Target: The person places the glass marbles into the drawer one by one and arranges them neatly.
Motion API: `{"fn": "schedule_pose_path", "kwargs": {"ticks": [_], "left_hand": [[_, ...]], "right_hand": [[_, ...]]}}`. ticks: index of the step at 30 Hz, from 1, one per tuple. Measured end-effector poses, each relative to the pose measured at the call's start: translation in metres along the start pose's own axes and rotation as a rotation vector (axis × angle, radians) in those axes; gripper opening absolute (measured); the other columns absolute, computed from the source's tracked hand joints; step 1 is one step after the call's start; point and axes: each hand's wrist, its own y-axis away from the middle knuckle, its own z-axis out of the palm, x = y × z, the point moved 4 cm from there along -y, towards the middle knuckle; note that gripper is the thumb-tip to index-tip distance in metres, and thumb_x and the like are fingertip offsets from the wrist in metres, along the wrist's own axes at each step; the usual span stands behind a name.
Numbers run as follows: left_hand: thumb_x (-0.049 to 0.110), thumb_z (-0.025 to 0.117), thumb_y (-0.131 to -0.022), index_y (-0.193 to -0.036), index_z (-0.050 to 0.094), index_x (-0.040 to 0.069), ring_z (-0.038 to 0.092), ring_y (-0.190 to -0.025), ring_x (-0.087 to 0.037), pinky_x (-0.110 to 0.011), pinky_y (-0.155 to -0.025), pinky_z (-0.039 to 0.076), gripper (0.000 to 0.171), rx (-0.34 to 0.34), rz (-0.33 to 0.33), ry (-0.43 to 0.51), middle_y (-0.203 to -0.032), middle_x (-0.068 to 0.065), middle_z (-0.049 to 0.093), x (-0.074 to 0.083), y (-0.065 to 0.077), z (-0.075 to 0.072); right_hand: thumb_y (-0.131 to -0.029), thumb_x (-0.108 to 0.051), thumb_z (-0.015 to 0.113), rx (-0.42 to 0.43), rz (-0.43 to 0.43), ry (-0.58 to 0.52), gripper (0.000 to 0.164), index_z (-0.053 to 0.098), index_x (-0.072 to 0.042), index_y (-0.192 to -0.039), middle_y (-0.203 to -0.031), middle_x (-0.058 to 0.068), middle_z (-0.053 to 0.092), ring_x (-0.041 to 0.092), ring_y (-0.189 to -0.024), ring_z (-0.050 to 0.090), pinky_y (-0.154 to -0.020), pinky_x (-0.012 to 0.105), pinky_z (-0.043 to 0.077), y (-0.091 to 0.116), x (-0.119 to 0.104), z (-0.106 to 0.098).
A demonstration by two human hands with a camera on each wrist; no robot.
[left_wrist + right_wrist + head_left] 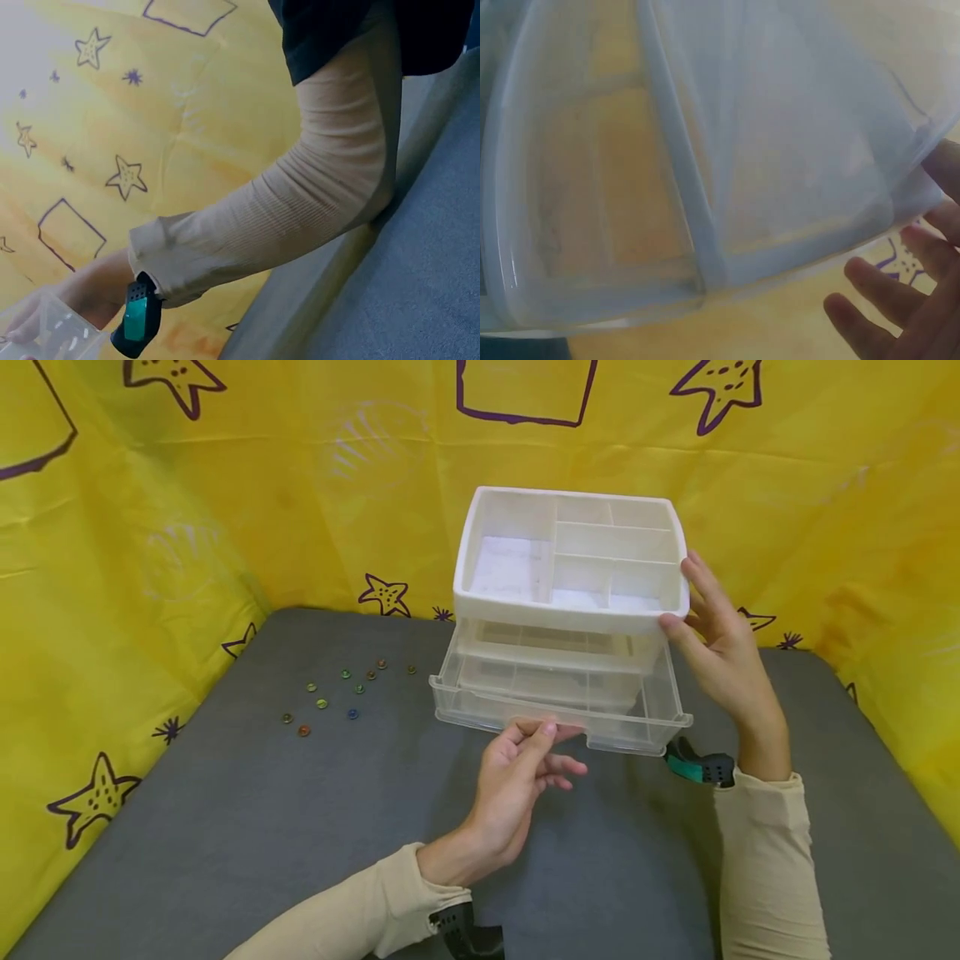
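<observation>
Head camera: high, facing forward and down over grey table. Left-wrist camera: tilted, facing sideways across to right sleeve. Right-wrist camera: very close against drawer unit, shared with head view.

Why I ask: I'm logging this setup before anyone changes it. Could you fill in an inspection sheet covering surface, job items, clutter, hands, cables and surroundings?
Surface: grey tabletop, visible parts smooth and dark.
Job items: white organizer with a divided open top, no contents seen in its top compartments; clear drawer extends out below it.
Clutter: ten small round coloured pieces, scattered loose left of the organizer.
Hands: left hand pinches the drawer's front edge; right hand grips the organizer's right side near the top.
Cables: nothing seen.
Surroundings: yellow cloth with purple-outlined stars hangs behind and at both sides.
</observation>
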Motion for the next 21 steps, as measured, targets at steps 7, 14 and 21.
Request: {"fn": "schedule_pose_path", "kwargs": {"ticks": [7,14,21], "left_hand": [[0.022,0.053,-0.104,-0.106,0.055,0.014,0.071,-0.072,-0.007,-0.024,-0.066,0.052,0.009,0.000,-0.023,0.020,-0.122,-0.011,0.070,-0.0034,0.0039,0.0038],[0.024,0.053,-0.103,-0.108,0.055,0.012,0.071,-0.072,-0.008,-0.023,-0.066,0.052,0.013,0.001,-0.031,0.016,-0.123,-0.011,0.070,-0.0053,0.0068,0.0054],[0.022,0.051,-0.104,-0.113,0.053,0.009,0.074,-0.079,-0.009,-0.025,-0.067,0.055,0.016,-0.022,-0.026,0.018,-0.128,-0.014,0.067,-0.0062,0.0073,0.0056]], "right_hand": [[-0.096,0.007,0.055,0.022,0.026,-0.039,0.065,0.035,-0.013,-0.154,-0.165,0.002,0.025,0.033,-0.139,0.047,-0.090,0.008,0.048,0.0004,0.0018,0.0008],[-0.097,0.004,0.055,0.015,0.040,0.033,0.066,0.033,-0.017,-0.155,-0.165,-0.002,0.025,0.037,-0.137,0.048,-0.089,0.008,0.048,-0.0009,0.0027,0.0023],[-0.098,-0.002,0.057,0.018,0.020,0.101,0.066,0.032,-0.020,-0.156,-0.164,-0.006,0.024,0.041,-0.138,0.045,-0.093,0.009,0.047,0.0013,0.0046,0.0033]]}}
